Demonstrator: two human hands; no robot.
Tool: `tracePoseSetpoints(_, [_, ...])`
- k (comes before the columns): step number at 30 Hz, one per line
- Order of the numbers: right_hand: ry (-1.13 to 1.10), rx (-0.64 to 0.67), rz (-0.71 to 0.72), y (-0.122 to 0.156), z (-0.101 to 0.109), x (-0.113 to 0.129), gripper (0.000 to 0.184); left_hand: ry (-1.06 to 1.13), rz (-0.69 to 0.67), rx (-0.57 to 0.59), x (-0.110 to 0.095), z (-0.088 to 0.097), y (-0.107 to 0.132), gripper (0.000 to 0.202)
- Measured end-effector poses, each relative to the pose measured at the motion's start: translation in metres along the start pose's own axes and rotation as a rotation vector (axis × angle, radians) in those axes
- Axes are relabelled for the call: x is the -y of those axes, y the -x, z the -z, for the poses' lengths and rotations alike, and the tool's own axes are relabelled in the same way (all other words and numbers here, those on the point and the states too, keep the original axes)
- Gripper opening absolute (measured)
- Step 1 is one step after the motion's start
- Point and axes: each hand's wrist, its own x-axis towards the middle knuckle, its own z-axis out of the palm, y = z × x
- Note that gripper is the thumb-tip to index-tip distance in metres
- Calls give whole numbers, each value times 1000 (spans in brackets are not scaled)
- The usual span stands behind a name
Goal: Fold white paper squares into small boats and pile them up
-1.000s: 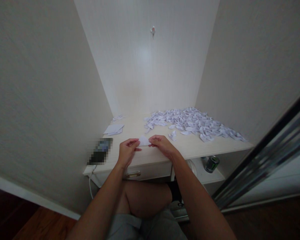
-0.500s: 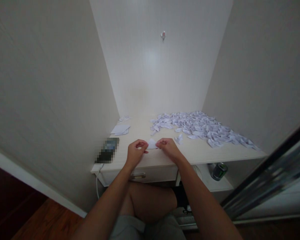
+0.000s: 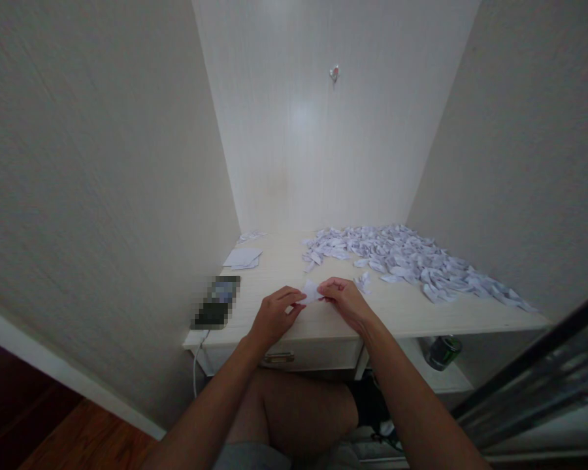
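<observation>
From where I sit at the remote end, I see both forearms rising from the bottom of the head view and converging over the front of the white desk, above a bare leg. The left arm slants inward, with the left hand palm inward and its fingers curved toward the middle in a loose C. I have its fingertips closed lightly on the left end of a small piece of white paper, though the exact finger-and-thumb contact is too small to make out. The right arm angles in from the other side, its wrist bent and the back of the right hand toward me; thumb and forefinger pinch the paper's right end, the other fingers curled underneath. The paper sits between the two hands, near the desk's front edge; I cannot tell whether it touches the desktop. Just beyond the right hand lies a single folded scrap, and behind it a wide heap of folded papers spreads to the right wall. Beyond the left hand, a few flat sheets lie near the left wall.
</observation>
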Motion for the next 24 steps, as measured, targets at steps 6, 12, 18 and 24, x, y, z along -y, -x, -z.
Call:
tracePoseSetpoints(6, [-12,13,12,7,-4,6,24,-93,-58,-22,-1,1,0,20])
tracePoseSetpoints(12, [1,33,32,8,-4,6,20,63,19,-116,0,2,-3,10])
tracePoseSetpoints(18, [8,139,8,7,3,6,25,288,186,-167,-1,6,-5,10])
tracePoseSetpoints(24, [304,102,87,11,0,4,28,278,171,-106,-4,8,-3,7])
